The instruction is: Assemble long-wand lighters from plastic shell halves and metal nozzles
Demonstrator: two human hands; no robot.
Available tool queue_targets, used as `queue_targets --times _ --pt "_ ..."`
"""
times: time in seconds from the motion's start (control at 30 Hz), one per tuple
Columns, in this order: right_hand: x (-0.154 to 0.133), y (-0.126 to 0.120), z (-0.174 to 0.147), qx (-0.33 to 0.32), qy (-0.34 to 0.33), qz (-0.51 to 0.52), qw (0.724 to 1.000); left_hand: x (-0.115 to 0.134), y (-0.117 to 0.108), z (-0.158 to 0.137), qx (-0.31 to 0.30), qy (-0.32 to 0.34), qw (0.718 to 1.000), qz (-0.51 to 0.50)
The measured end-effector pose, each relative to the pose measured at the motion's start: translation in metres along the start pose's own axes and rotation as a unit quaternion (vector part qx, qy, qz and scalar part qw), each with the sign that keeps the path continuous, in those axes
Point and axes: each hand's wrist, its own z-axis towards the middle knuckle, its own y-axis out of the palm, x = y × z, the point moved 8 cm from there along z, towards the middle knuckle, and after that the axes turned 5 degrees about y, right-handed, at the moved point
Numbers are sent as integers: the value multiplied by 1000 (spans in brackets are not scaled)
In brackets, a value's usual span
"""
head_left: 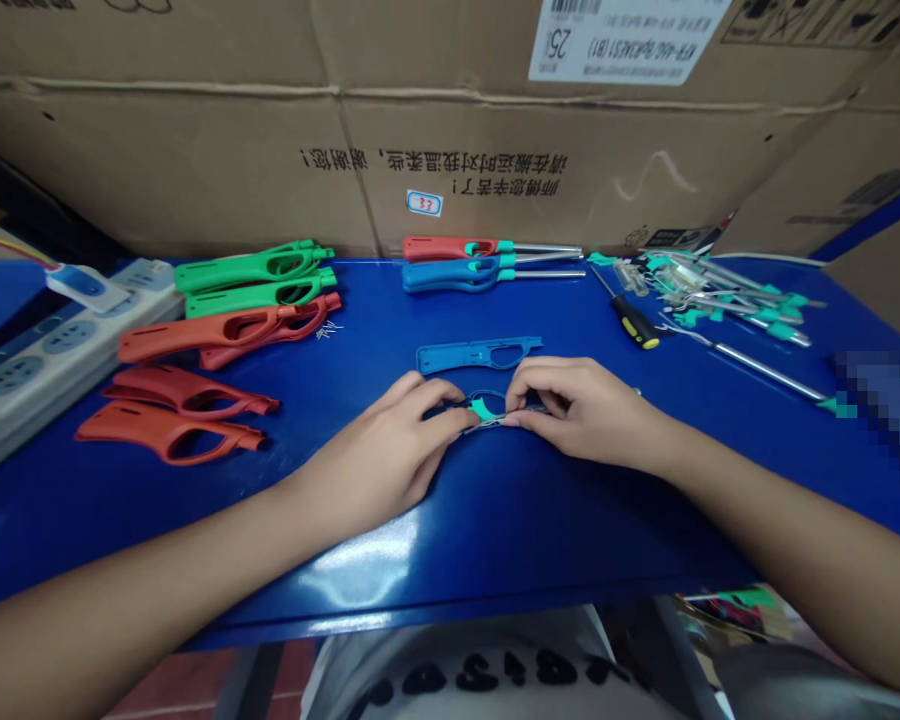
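At the middle of the table, a blue lighter shell half [501,397] lies between my hands, mostly covered by them. A teal trigger piece [482,408] sits in its loop. My left hand [412,430] is closed over the handle end, fingertips beside the trigger. With thumb and forefinger, my right hand [581,405] pinches a thin pale wire [489,425] near the shell's neck end; its fingers hide the exact grip. Just beyond lies another blue shell half [472,354], its inner side up.
Green shells [251,270] and red-orange shells [172,430] lie left, near a power strip [67,340]. Assembled lighters [450,275] rest at the back. A screwdriver [634,320] and a pile of metal tubes with wires [742,290] are right. A cardboard box [232,170] stands behind.
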Motion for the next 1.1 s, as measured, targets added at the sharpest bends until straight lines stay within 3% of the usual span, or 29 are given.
queue_targets --times 0.1,0.17,0.4,0.53,0.93,1.1 --pt "8 2 3 1 62 56 996 2 -1 0 -4 12 999 34" --pt "9 2 3 -1 69 61 996 3 -1 -1 -7 19 998 54" --pt "-8 0 -3 -14 -35 -40 999 8 -5 0 -1 45 995 88" --pt "-13 -1 -7 -43 -88 -42 994 13 -5 -1 -12 72 989 129" --pt "-14 -3 -12 -60 -141 -11 988 12 -3 -2 -37 64 986 151" --pt "-17 -1 -9 -16 -116 -70 991 11 0 -3 -59 45 985 153"
